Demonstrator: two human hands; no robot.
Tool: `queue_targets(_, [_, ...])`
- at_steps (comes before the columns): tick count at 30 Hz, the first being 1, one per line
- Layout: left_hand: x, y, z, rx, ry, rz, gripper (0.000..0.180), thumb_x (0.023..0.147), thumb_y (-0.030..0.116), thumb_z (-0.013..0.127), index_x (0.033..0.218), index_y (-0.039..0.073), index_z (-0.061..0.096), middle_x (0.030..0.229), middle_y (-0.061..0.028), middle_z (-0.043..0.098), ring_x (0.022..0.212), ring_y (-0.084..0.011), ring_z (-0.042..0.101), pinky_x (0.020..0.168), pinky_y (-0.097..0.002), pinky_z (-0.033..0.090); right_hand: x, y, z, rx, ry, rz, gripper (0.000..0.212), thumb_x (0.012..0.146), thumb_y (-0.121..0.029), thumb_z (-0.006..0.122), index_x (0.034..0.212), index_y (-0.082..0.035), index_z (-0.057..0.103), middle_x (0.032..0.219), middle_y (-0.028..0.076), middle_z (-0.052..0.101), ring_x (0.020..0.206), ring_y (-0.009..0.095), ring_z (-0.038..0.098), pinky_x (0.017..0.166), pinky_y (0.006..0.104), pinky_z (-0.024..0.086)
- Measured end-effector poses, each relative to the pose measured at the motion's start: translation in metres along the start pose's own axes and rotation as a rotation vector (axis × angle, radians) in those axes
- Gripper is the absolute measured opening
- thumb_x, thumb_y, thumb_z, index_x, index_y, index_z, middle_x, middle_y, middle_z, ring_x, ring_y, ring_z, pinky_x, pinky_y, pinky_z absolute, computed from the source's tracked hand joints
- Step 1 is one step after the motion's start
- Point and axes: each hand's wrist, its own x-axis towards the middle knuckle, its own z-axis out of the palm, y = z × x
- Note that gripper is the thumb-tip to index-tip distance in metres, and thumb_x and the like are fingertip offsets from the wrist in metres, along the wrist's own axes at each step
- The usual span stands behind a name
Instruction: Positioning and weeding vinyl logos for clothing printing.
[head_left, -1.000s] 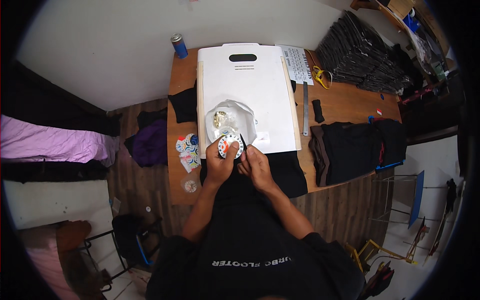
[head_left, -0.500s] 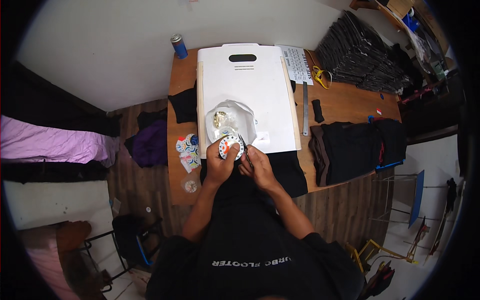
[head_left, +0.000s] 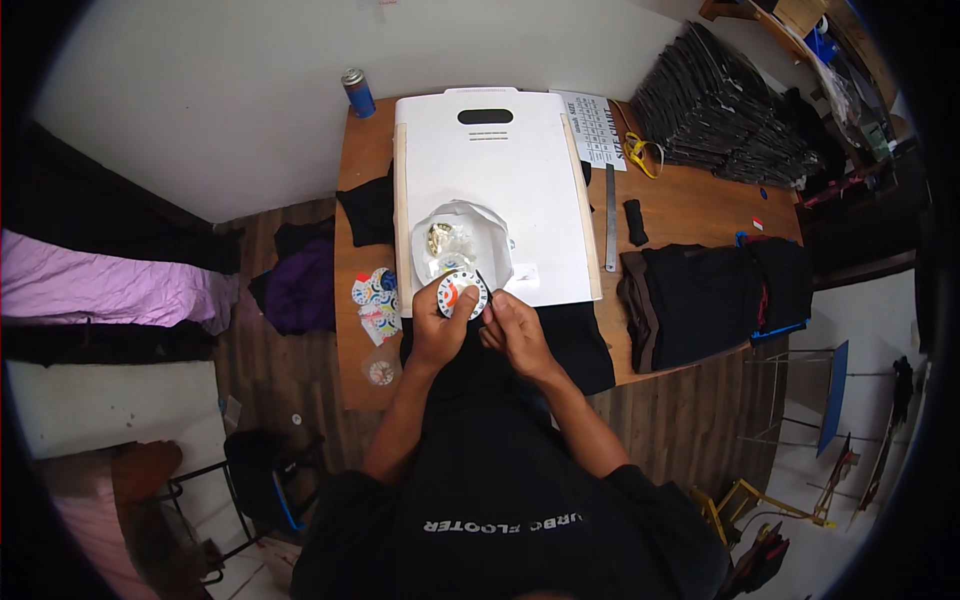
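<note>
My left hand [head_left: 436,318] pinches a round white disc [head_left: 456,298] with an orange mark and small dark marks round its rim, thumb on its face. At the disc's right edge, my right hand [head_left: 515,330] is closed round small dark scissors [head_left: 486,290]; their tips touch or nearly touch the rim, and the fingers hide the handles. Just beyond both hands sits a crumpled white bag [head_left: 492,245], its mouth wide. Clear plastic and gold-coloured scraps [head_left: 440,238] lie inside it. Under the bag is a white board [head_left: 500,180] with a handle slot.
Colourful round stickers [head_left: 376,300] and a clear scrap [head_left: 379,372] lie left on the wooden table [head_left: 680,210]. A blue spray can [head_left: 358,92] stands at the far left. To the right are a metal ruler [head_left: 611,220], folded black garments [head_left: 700,295] and stacked black packs [head_left: 710,110].
The scissors have shifted slightly at the disc's right edge, and their blades now look closer together. The disc has turned a little in my left hand.
</note>
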Motion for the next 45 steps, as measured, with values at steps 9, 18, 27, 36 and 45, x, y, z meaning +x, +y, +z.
queue_targets(9, [0.001,0.002,0.0,-0.014,-0.014,-0.012,0.014,0.093,0.011,0.063,0.089,-0.002,0.065,0.076,-0.0035,0.066,0.068,-0.0071,0.058,0.061,-0.024,0.046,0.0,0.0,0.0,0.203,0.089,0.035,0.029,0.107,-0.031,0.042,0.095,-0.006,0.051,0.055,-0.006,0.031,0.045,0.006,0.023,0.048,0.0245,0.025])
queue_targets(18, [0.0,-0.008,0.002,-0.032,-0.032,-0.027,0.011,0.093,0.007,0.063,0.093,-0.003,0.064,0.08,-0.0046,0.067,0.071,-0.0073,0.059,0.063,-0.024,0.047,0.007,-0.001,0.01,0.06,0.188,-0.044,0.01,0.1,-0.013,0.059,0.101,-0.006,0.052,0.06,-0.009,0.043,0.05,0.0,0.032,0.047,0.0197,0.022])
queue_targets(27, [-0.001,-0.003,0.008,-0.086,0.077,-0.029,0.01,0.094,0.008,0.063,0.097,-0.002,0.063,0.083,-0.0047,0.067,0.075,-0.0077,0.061,0.065,-0.0231,0.049,-0.003,0.001,0.002,0.155,0.035,-0.01,0.032,0.109,-0.031,0.036,0.101,-0.004,0.052,0.056,-0.006,0.031,0.046,0.005,0.023,0.049,0.0244,0.027])
queue_targets(36, [-0.004,-0.004,0.009,-0.053,0.073,-0.006,0.011,0.094,0.009,0.064,0.095,-0.002,0.062,0.081,-0.0037,0.066,0.071,-0.0066,0.059,0.062,-0.0226,0.048,-0.007,0.007,0.006,0.109,0.011,-0.023,0.038,0.109,-0.036,0.033,0.098,-0.005,0.052,0.055,-0.005,0.029,0.045,0.006,0.022,0.049,0.0248,0.026])
queue_targets(45, [-0.006,0.002,0.012,-0.047,0.071,-0.003,0.011,0.094,0.01,0.064,0.094,-0.001,0.062,0.079,-0.0024,0.064,0.071,-0.0053,0.057,0.061,-0.0225,0.046,-0.008,0.01,0.005,0.072,0.026,-0.051,0.04,0.109,-0.038,0.033,0.097,-0.004,0.052,0.056,-0.004,0.03,0.044,0.007,0.023,0.048,0.0249,0.027])
